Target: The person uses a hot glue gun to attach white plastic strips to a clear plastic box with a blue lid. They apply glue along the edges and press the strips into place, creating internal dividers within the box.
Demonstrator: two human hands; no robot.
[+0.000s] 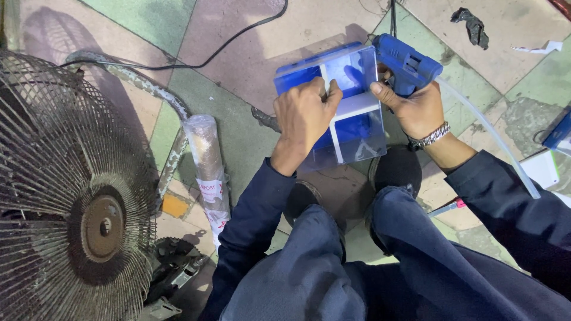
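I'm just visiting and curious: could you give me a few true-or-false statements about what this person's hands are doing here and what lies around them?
1. The right hand holds a blue glue gun. True.
2. The left hand rests on the fan. False: it grips a white divider inside the blue box; the fan stands apart at the left.
3. A clear stick trails from the back of the glue gun. True.
4. The right wrist is bare. False: it wears a metal bracelet.
5. A wrapped roll lies on the floor between the fan and the person. True.
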